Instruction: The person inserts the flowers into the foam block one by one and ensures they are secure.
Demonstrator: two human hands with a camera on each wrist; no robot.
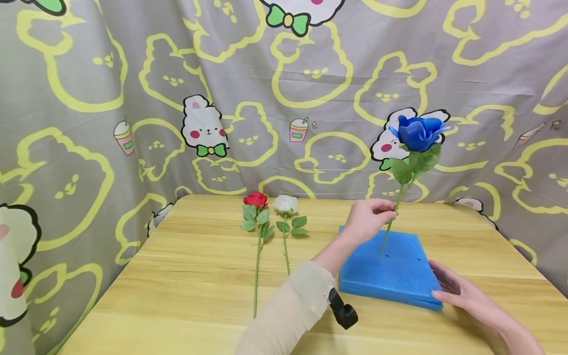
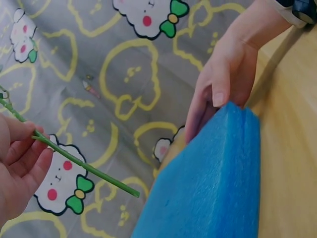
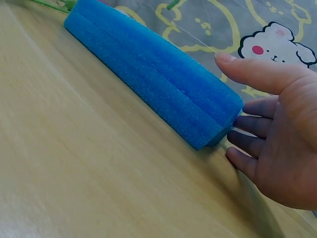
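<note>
"Grey cloth point(image 1: 248, 81) with yellow animal outlines fills the background; wood-grain counter point(image 1: 199, 286) below. Position of the blue rose point(image 1: 419, 134)?"

"Right side of the head view, flower high against the cloth, stem point(image 2: 89, 167) slanting down over the blue foam block point(image 1: 399, 281), which lies flat at lower right. Left wrist view puts the stem's lower end in the air, apart from the block."

"State of the hands?"

"Left hand point(image 1: 368, 219): thumb and fingers pinched on the stem, part way up. Right hand point(image 1: 461, 292): fingers loosely extended, gripping nothing, fingertips at the block's lower right corner. Thumb pressure: cannot tell."

"Failure modes?"

"Judgement only. (1) Stem is thin and pinched well above its end; a push into the block could bow it or slide it through the fingers. (2) Flower looks top-heavy above the pinch; it could swing the tip off line. (3) Bracing is at one corner, so the block could pivot."

"Dark marks point(image 1: 387, 255) on the block?"

"Near the stem in the head view. Holes or stains, unclear. If holes, a missed one could let the tip skid."

"Others?"

"Red rose point(image 1: 256, 199) and white rose point(image 1: 286, 203) lie side by side, left of centre. Their stems run toward the left sleeve point(image 1: 306, 293); a lowered forearm could nudge them."
</note>
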